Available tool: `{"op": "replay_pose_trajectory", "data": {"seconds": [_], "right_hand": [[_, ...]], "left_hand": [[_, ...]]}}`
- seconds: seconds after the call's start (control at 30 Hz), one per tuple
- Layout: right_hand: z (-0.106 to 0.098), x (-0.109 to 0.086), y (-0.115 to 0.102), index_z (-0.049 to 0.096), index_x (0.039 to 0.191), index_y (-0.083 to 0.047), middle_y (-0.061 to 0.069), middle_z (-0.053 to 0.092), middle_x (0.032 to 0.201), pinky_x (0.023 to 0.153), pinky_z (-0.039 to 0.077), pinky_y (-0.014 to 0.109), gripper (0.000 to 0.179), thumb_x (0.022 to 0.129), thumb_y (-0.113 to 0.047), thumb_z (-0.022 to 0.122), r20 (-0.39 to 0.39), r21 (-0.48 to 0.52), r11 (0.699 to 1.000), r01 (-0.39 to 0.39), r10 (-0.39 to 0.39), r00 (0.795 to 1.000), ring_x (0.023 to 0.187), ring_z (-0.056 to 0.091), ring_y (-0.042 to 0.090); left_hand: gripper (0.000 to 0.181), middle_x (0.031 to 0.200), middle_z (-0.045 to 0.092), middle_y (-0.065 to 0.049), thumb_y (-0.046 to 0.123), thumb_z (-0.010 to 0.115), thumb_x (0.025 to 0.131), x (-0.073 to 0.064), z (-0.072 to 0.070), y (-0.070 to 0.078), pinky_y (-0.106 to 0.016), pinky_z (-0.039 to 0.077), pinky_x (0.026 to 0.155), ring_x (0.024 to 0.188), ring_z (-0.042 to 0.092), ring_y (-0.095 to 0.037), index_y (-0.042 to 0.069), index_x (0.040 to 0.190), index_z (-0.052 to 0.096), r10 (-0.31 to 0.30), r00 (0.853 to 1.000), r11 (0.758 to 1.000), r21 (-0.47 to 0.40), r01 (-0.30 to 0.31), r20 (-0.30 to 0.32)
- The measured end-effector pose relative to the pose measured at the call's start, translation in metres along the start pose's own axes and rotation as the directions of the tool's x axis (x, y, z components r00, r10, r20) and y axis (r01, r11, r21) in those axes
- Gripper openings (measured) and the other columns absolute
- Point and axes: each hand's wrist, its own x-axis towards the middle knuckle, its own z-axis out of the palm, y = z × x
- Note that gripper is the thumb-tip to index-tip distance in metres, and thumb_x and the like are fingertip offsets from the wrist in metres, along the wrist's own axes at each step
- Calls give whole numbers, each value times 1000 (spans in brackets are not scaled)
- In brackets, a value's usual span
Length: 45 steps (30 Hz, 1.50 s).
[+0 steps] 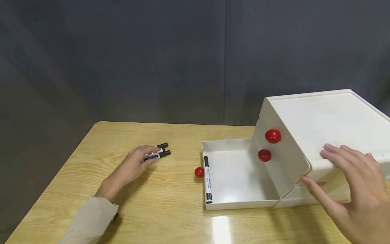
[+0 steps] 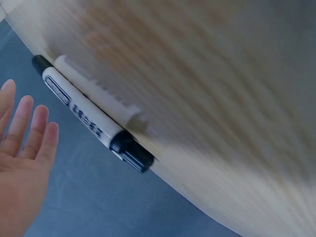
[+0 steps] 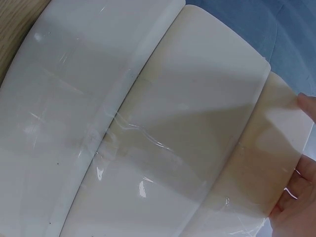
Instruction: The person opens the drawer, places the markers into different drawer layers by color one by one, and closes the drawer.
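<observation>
My left hand (image 1: 131, 166) reaches over two black-capped white markers (image 1: 165, 154) lying side by side on the table, its fingertips overlapping them in the head view. In the left wrist view its fingers are loosely extended, with a gap between them and the nearer marker (image 2: 84, 108). On the right, my right hand (image 1: 361, 183) rests on the near edge of a white drawer cabinet (image 1: 329, 115), fingers over the top and thumb against the side. The cabinet's bottom drawer (image 1: 240, 205) is pulled out to the left. Inside it, another marker (image 1: 208, 179) lies along the front wall.
Red round knobs mark the drawers: an upper knob (image 1: 273, 136), a middle knob (image 1: 264, 155) and one on the open drawer, the lower knob (image 1: 199, 172). The wooden table (image 1: 170, 210) ends at a dark curtain (image 1: 170, 61) behind.
</observation>
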Motion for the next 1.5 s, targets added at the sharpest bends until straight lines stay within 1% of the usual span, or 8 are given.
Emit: {"op": "replay_pose_trajectory", "data": {"seconds": [0.17,0.3,0.43,0.67,0.9,1.03,1.2,1.5], "right_hand": [[-2,-4,1,67,106,12,9,69,127,120,26,48,75,88,-61,65,53,0,999,-34,34,998,132,49,4],[-3,-6,2,67,106,12,16,68,126,121,26,48,77,88,-62,64,76,-16,999,-45,47,996,134,48,5],[-1,-6,3,67,106,12,23,68,121,120,27,46,76,88,-62,63,67,-24,999,-35,36,997,133,49,7],[3,-4,5,67,104,11,22,69,120,120,28,43,75,89,-62,63,53,-29,1000,-11,13,999,133,50,8],[5,1,6,67,104,11,21,70,118,120,29,37,73,90,-60,63,34,-20,1000,13,-12,999,131,52,8],[4,0,7,67,104,11,23,69,118,120,29,33,74,90,-61,62,46,-30,999,12,-10,999,132,51,8],[2,-2,9,67,106,10,23,68,120,121,28,36,76,89,-64,61,76,-48,999,-13,16,997,133,50,8],[5,-1,7,68,104,11,21,69,118,120,29,36,74,89,-62,63,41,-27,1000,1,0,999,131,52,8]], "left_hand": [[31,124,67,-15,8,68,93,-9,-1,-10,-43,56,85,104,66,-28,4,123,65,-14,1000,1000,26,14,-2],[32,119,68,-14,6,68,92,-13,-5,-18,-38,56,79,97,66,-25,3,124,65,-32,1000,999,43,31,2],[32,115,68,-14,6,68,92,-15,-10,-24,-35,55,76,95,66,-22,4,123,65,-65,998,997,49,65,-3],[33,111,68,-14,5,69,91,-17,-17,-32,-31,52,71,93,64,-21,2,123,66,-119,993,991,63,118,16],[32,112,68,-17,5,70,90,-15,-18,-34,-35,57,76,99,66,-29,-1,121,66,-121,992,991,68,119,23],[31,109,69,-16,5,70,89,-13,-18,-34,-34,55,74,94,65,-24,0,120,67,-131,991,988,82,128,32],[29,102,68,-13,2,71,88,-12,-18,-33,-29,50,67,82,59,-17,-1,116,68,-131,990,989,70,127,56],[27,101,69,-11,2,72,87,-15,-16,-33,-24,47,63,80,57,-15,0,114,69,-162,977,987,42,158,137]]}}
